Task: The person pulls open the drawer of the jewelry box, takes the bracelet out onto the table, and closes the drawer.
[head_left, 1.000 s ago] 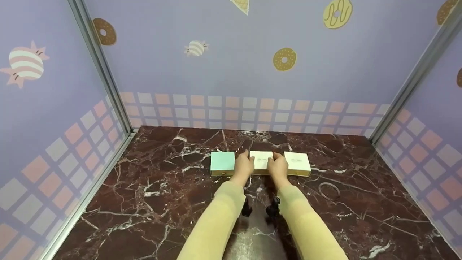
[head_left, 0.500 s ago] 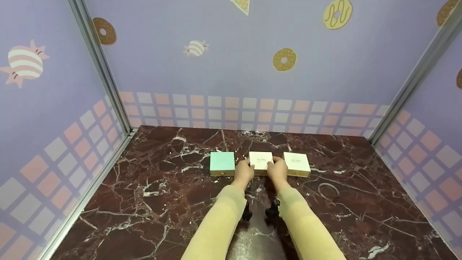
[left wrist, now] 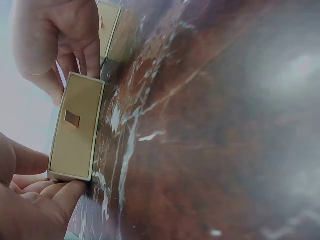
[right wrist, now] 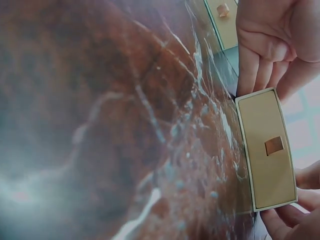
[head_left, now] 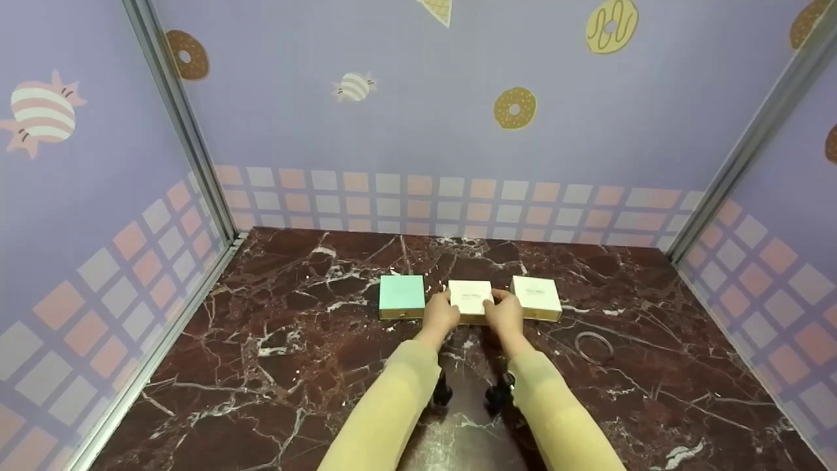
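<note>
Left grip (head_left: 441, 314) and right grip (head_left: 505, 315) are holding middle white drawer box (head_left: 469, 297) by opposite sides, toward surface's (head_left: 294, 386) far edge.

Dark-red veined tabletop (head_left: 288, 373) with a turquoise box (head_left: 402, 294), central white box (head_left: 469, 297), rightmost white box (head_left: 536, 294) and pale ring (head_left: 578, 343).

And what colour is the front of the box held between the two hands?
Dull gold; that front shows best in the left wrist view.
</note>
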Available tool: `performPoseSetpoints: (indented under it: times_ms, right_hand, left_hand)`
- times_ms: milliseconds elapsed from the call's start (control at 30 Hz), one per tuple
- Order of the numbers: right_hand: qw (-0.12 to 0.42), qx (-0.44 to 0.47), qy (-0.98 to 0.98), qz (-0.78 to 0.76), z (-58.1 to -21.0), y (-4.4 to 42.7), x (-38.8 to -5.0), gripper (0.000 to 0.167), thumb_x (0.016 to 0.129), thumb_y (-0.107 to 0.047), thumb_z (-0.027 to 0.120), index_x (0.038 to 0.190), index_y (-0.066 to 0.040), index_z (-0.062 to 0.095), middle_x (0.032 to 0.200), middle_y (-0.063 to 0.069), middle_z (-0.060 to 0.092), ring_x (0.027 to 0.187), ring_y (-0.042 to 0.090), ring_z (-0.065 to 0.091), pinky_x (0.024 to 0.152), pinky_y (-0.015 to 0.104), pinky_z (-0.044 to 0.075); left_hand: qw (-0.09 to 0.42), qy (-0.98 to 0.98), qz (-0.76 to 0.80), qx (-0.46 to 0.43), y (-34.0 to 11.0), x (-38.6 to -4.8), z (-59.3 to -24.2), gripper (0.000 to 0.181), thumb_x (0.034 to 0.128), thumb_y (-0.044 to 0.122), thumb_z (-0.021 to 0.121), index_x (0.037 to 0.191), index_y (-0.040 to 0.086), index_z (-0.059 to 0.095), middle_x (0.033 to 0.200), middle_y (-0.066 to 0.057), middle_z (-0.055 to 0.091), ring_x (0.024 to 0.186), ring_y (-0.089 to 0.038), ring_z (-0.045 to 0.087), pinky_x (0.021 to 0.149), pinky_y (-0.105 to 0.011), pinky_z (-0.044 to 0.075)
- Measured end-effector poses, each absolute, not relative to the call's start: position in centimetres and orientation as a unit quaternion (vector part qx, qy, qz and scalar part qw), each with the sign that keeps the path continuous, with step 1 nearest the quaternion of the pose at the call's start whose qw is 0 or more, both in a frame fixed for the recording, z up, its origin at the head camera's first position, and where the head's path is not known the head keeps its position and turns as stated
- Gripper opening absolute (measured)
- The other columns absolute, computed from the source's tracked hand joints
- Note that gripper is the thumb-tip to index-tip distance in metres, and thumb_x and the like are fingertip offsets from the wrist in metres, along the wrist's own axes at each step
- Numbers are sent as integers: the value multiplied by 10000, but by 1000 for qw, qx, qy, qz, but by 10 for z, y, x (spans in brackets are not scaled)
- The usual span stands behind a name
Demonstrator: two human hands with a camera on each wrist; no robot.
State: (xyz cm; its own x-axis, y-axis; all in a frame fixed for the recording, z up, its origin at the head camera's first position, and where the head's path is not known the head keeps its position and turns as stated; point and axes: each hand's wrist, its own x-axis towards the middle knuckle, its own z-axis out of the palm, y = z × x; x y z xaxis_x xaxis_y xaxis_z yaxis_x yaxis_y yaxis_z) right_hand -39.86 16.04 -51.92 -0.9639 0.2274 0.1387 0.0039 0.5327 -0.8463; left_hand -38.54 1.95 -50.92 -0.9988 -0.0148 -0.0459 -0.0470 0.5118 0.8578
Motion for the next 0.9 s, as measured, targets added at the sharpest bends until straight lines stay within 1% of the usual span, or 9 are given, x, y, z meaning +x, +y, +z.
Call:
performPoseSetpoints:
  times_ms: [67, 100, 133, 200, 267, 333, 433, 600, 900]
  right_hand:
    - [112, -62, -866, 483, -520, 161, -396, 401, 945, -22, 596, 1291, 180, 609, 1332, 347, 629, 1321, 471, 566, 1145, 532, 478]
    - [110, -60, -865, 486, -520, 162, -394, 399, 944, -18, 597, 1289, 182, 608, 1328, 351, 629, 1316, 473, 569, 1141, 535, 481]
    - [107, -59, -863, 490, -520, 162, -392, 397, 941, -17, 601, 1284, 182, 611, 1321, 352, 633, 1305, 473, 578, 1134, 535, 487]
    - [104, -56, -860, 497, -519, 163, -387, 393, 926, -7, 610, 1267, 188, 616, 1291, 362, 642, 1266, 477, 600, 1105, 541, 505]
    - [97, -55, -856, 505, -518, 164, -382, 393, 915, -3, 620, 1258, 187, 620, 1265, 368, 649, 1219, 472, 620, 1067, 541, 529]
    - [89, -53, -852, 513, -518, 165, -378, 396, 907, 0, 627, 1256, 186, 620, 1245, 369, 651, 1172, 459, 634, 1025, 525, 551]
    - [79, -45, -851, 517, -518, 167, -372, 388, 906, 4, 639, 1252, 178, 626, 1213, 357, 664, 1118, 425, 649, 972, 490, 574]
    - [69, -32, -856, 511, -520, 169, -358, 364, 907, -2, 664, 1234, 157, 643, 1182, 329, 685, 1107, 415, 657, 969, 497, 568]
    - [56, -3, -873, 485, -515, 166, -335, 364, 864, 4, 684, 1183, 164, 617, 1130, 324, 675, 1075, 437, 656, 959, 529, 564]
  left_hand:
    - [11, 869, 494, -18, 18, -380, -509, 503, 1021, 33, 519, 1519, -15, 468, 1594, -196, 454, 1035, -260, 630, 605, -292, 416]
    - [7, 870, 492, -18, 18, -378, -508, 500, 1020, 40, 530, 1513, -19, 475, 1586, -200, 463, 1180, -285, 623, 670, -316, 464]
    - [5, 870, 492, -19, 17, -375, -508, 499, 1016, 42, 537, 1508, -26, 479, 1581, -203, 468, 1264, -317, 606, 740, -339, 498]
    - [-1, 873, 487, -18, 16, -370, -508, 499, 1006, 45, 558, 1494, -39, 493, 1564, -210, 487, 1379, -355, 552, 900, -393, 559]
    - [0, 874, 486, -18, 14, -364, -508, 500, 1003, 50, 574, 1490, -39, 498, 1556, -214, 495, 1428, -374, 505, 975, -437, 554]
    - [-4, 876, 483, -16, 13, -359, -507, 497, 999, 54, 592, 1480, -41, 511, 1540, -221, 512, 1432, -389, 492, 1056, -457, 545]
    - [-16, 878, 478, -6, 10, -351, -508, 495, 979, 46, 624, 1455, -58, 535, 1497, -255, 544, 1396, -421, 522, 1086, -495, 536]
    - [-22, 884, 467, 13, 5, -338, -508, 499, 959, 44, 656, 1420, -109, 544, 1466, -288, 557, 1376, -439, 535, 1162, -526, 466]
    - [-5, 885, 465, 34, -8, -315, -509, 521, 973, 58, 659, 1436, -129, 510, 1484, -313, 527, 1402, -462, 497, 1178, -562, 434]
